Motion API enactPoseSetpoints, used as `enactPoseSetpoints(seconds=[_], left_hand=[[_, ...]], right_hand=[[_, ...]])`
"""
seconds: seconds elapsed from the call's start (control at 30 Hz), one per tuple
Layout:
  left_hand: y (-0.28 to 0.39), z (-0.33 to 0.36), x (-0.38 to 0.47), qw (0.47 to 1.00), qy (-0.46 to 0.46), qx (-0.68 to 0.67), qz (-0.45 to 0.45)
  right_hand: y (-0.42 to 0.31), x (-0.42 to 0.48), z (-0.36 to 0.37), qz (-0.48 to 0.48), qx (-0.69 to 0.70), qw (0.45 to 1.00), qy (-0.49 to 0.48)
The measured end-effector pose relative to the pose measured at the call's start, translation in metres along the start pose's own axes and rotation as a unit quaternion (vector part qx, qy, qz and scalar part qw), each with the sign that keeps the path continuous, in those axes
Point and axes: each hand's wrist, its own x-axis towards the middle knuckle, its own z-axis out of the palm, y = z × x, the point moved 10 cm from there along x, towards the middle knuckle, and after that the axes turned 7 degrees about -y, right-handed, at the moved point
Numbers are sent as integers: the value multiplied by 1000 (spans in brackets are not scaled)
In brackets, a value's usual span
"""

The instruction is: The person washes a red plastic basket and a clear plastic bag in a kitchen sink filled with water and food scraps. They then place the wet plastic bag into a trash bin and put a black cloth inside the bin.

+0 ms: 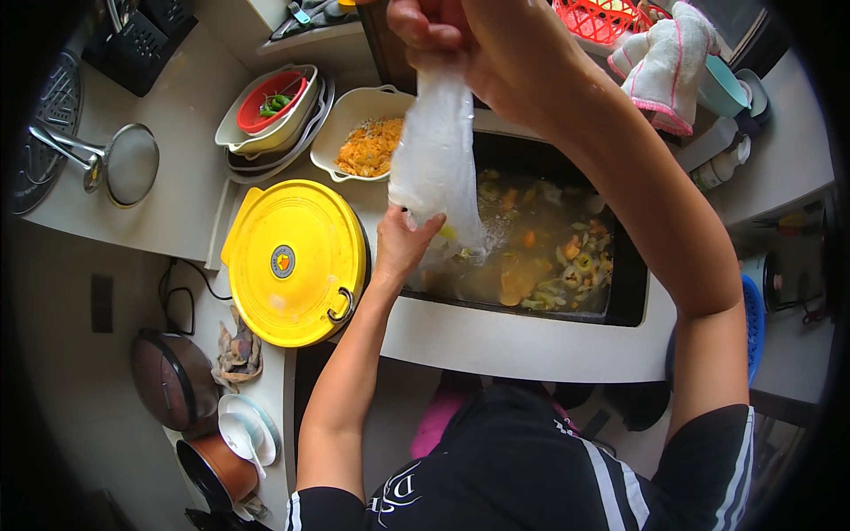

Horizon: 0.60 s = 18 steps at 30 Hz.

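A translucent whitish plastic bag (435, 139) hangs stretched between my two hands over the left part of a black sink (631, 292). My right hand (458, 50) is raised high and grips the bag's upper end. Lower down, my left hand (406, 245) holds the bag near its bottom edge, the thumb pressed on the plastic. Beside the bag's lower end the water is splashing. Cloudy water (465, 282) stands in the sink, with cut vegetable pieces (578, 265) in it, mostly pale green and orange.
Left of the sink sits a round yellow lid (299, 245) with a metal ring. Behind it are a cream basin (325, 136) of orange shreds and stacked bowls (226, 129) with green peppers (275, 104). A white cloth (671, 66) and a pump bottle (724, 162) stand at right.
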Motion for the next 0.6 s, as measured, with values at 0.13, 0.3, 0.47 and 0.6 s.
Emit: enactPoseSetpoints(seconds=[0.13,0.3,0.47,0.6], left_hand=[[11,7,1,989,15,-148,16],[22,32,1,984,-78,-159,-1],[66,17,10,995,-75,-3,61],[64,-27,-13,993,-25,-113,-26]], right_hand=[[8,-32,-11,-33,-446,895,-1],[119,-108,-48,188,-727,654,-88],[181,-164,-147,152,-507,845,77],[187,-243,-226,163,-393,877,223]])
